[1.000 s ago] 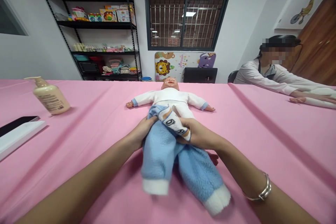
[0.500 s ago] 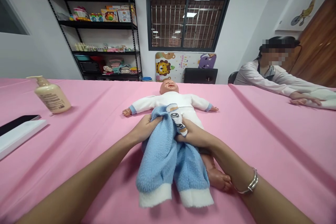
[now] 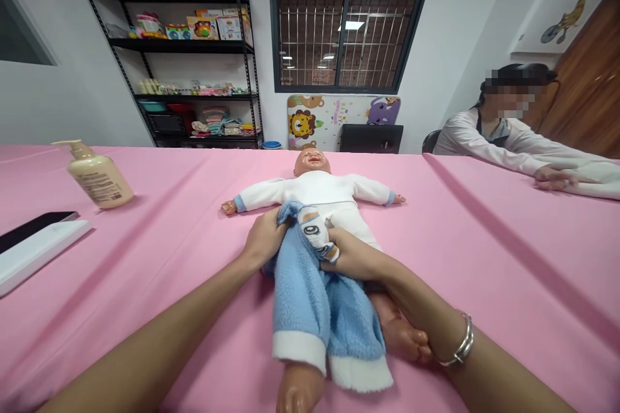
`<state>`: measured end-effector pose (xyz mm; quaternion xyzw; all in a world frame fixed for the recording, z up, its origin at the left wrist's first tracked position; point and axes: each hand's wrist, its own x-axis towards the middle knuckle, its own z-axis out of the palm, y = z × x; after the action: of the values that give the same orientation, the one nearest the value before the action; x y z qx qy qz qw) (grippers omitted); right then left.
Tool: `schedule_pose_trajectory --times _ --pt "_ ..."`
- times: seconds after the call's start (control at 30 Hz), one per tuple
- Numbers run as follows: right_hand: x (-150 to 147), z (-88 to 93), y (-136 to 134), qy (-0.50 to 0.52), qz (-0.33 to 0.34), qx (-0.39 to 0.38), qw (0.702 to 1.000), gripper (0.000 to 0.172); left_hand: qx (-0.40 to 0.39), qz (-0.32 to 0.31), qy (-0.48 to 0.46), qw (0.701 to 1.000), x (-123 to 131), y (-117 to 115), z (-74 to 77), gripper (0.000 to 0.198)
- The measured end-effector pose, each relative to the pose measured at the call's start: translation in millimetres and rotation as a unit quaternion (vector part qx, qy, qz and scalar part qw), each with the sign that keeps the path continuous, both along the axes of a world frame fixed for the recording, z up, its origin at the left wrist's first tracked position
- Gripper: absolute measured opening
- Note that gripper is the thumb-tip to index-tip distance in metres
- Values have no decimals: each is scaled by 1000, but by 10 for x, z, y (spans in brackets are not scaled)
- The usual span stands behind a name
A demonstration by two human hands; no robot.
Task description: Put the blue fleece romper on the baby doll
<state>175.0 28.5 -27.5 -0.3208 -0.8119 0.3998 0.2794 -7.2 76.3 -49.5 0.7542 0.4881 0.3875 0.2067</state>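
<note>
A baby doll in a white top with blue cuffs lies on its back, head away from me. Blue fleece trousers with white cuffs lie over its lower body. One doll foot sticks out of the left trouser cuff; the other foot is bare, outside the right trouser leg. My left hand is closed on the waistband's left side. On the right side of the waistband, by the printed white patch, my right hand grips the cloth.
A pink cloth covers the table. To the left stand a pump bottle, a phone and a white box-like object. Another person sits at the right with arms on the table. A shelf stands behind.
The left trouser leg has slid up over the doll's leg, and a foot now shows below its cuff. Both hands still hold the waistband, the left one slightly further left.
</note>
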Motion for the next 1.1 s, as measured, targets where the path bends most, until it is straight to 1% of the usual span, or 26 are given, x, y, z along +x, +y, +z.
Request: schedule_pose_trajectory --times 0.07,0.13,0.17,0.23,0.3,0.33,0.4,0.43,0.5,0.53,0.57,0.6,0.67,0.7,0.73,0.8,0.87,0.93,1.0,1.03,1.1 --pt "7 3 -3 -6 -17 22 1000 8 13 0 12 1000 -58 53 -9 23" --pt "51 18 7 -8 -54 67 996 11 28 21 31 999 -139 103 9 24" --pt "87 29 17 -6 -80 95 992 14 28 45 46 998 -185 123 30 25" --pt "173 47 46 -1 -139 149 979 22 7 114 93 989 -272 146 100 33" --pt "255 45 87 -1 -210 184 960 24 -34 172 155 972 -336 137 203 38" --pt "286 34 110 -3 -241 192 951 23 -51 186 185 964 -357 122 262 39" --pt "320 -9 155 -3 -287 191 939 18 -72 180 227 954 -384 82 379 40" --pt "323 -36 175 2 -299 183 936 17 -88 160 238 954 -394 61 431 43" --pt "310 -86 206 24 -305 161 938 17 -134 128 247 951 -412 20 517 50" --pt "298 -104 216 41 -306 149 939 18 -146 135 254 946 -420 -2 550 53" --pt "285 -117 220 58 -307 140 940 19 -140 162 266 940 -424 -25 579 57" --pt "271 -125 221 75 -308 132 939 19 -117 204 281 930 -424 -49 606 60" --pt "247 -130 213 102 -316 125 935 20 -42 291 305 906 -407 -98 655 63" --pt "237 -130 207 114 -324 124 931 20 -12 313 309 898 -392 -120 679 61" --pt "230 -131 202 125 -336 123 925 21 4 322 307 896 -374 -138 700 57" --pt "223 -139 198 151 -362 123 912 23 11 312 286 906 -337 -157 724 51" --pt "225 -153 201 172 -379 122 901 25 -28 261 252 931 -296 -157 700 57" --pt "230 -164 206 177 -381 124 899 26 -113 164 193 961 -240 -151 614 65" --pt "232 -164 205 172 -378 126 901 27 -194 57 119 972 -162 -156 488 64" --pt "229 -159 199 170 -376 126 902 28 -214 15 83 973 -117 -165 425 60" --pt "216 -136 177 163 -367 126 907 28 -206 -31 8 978 -28 -194 333 49"
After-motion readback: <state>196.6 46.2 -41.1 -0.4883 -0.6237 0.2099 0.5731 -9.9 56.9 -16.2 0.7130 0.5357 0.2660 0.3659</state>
